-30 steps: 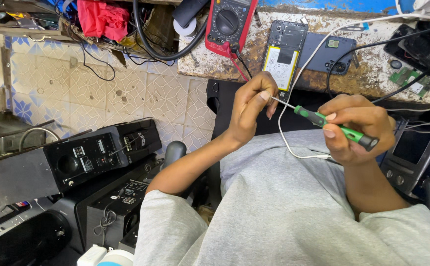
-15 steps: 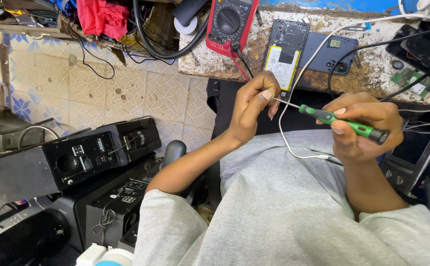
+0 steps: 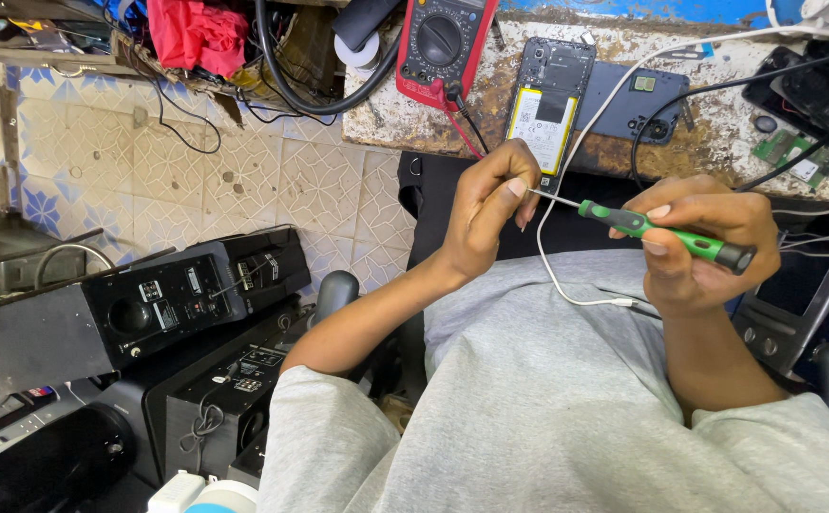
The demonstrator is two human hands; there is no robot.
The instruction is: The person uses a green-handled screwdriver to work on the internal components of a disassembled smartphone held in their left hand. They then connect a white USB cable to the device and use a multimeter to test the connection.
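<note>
- A slim precision screwdriver with a green-and-black plastic handle [image 3: 666,231] was held in the right hand [image 3: 695,249], whose grip was clamped around the handle; the tool lay level over the lap, at about 6 o'clock from the worktop [image 3: 718,123].
- The bare steel tip was pinched by the left hand [image 3: 485,218], fingers together on it; whether a tiny screw was held there could not be told.
- Any such small part could be dropped into the folds of the grey shirt [image 3: 566,408] or onto the patterned tiled floor [image 3: 196,180] if the pinch were loosened.
- The fingertip could be pricked if the handle were pushed toward 9 o'clock.
- The thin white cable [image 3: 566,285], looped just below the shaft, could be snagged, and the opened black smartphone with exposed battery [image 3: 549,104] at 12 o'clock might be tugged off the edge.
</note>
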